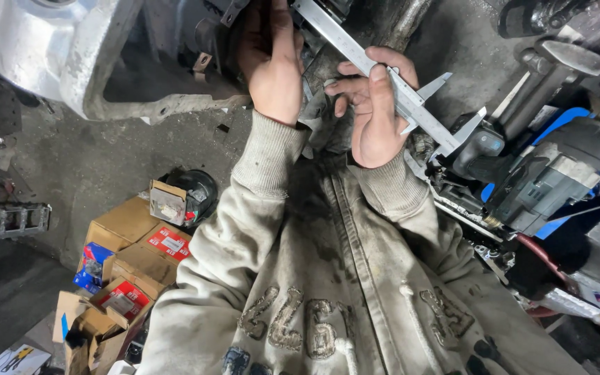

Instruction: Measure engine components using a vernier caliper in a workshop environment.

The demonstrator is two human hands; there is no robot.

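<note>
Gripping steel caliper (390, 87), right hand (376, 114) clamped on beam; left hand (270, 59) flat against dark part (210, 38), grip unclear; jaws risk snagging.

dim, cool light | dark corners | sharp centre | wide-angle edge warp
</note>
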